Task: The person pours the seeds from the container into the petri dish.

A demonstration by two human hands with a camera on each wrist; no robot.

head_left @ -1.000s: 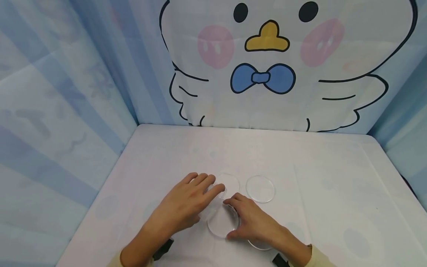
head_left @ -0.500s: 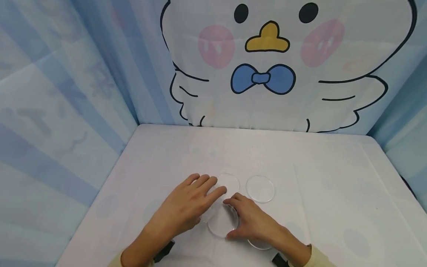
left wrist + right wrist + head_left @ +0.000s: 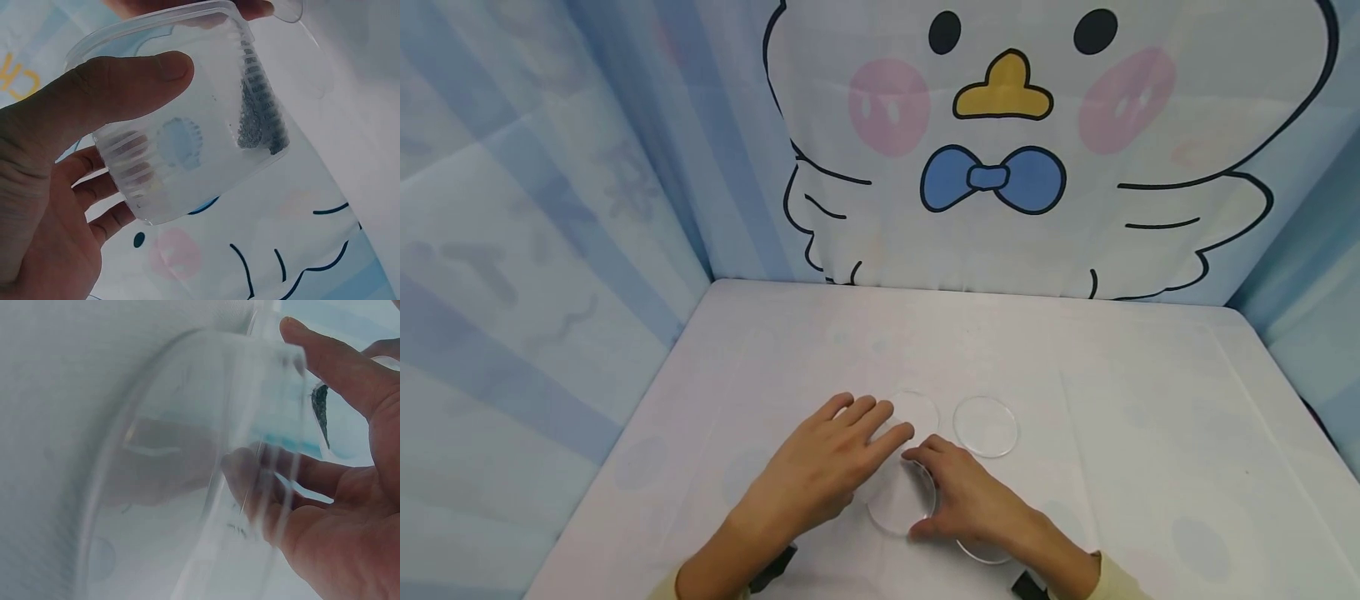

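Observation:
My left hand point(image 3: 823, 467) grips a clear plastic tub point(image 3: 219, 169), thumb on one face and fingers on the opposite side. The tub is tilted, and dark granules point(image 3: 252, 122) are heaped along one of its ribbed walls. In the head view the hand hides most of it. Just to the right, my right hand point(image 3: 966, 496) holds a clear round dish point(image 3: 898, 508) by its side wall, thumb at the near edge and fingertips at the far edge. The right wrist view shows the curved rim point(image 3: 103, 462) of this dish up close, with the dark granules beyond the thumb.
Behind the hands lie two thin clear round pieces, one at the right point(image 3: 1017, 429) and one point(image 3: 937, 417) partly covered by the left fingers. Another clear round piece point(image 3: 985, 558) shows below the right wrist. A cartoon-printed curtain point(image 3: 992, 242) rises behind the white table point(image 3: 1150, 400).
My left hand has shifted slightly right and toward me, closer to the right hand. The right hand and its dish have stayed in place.

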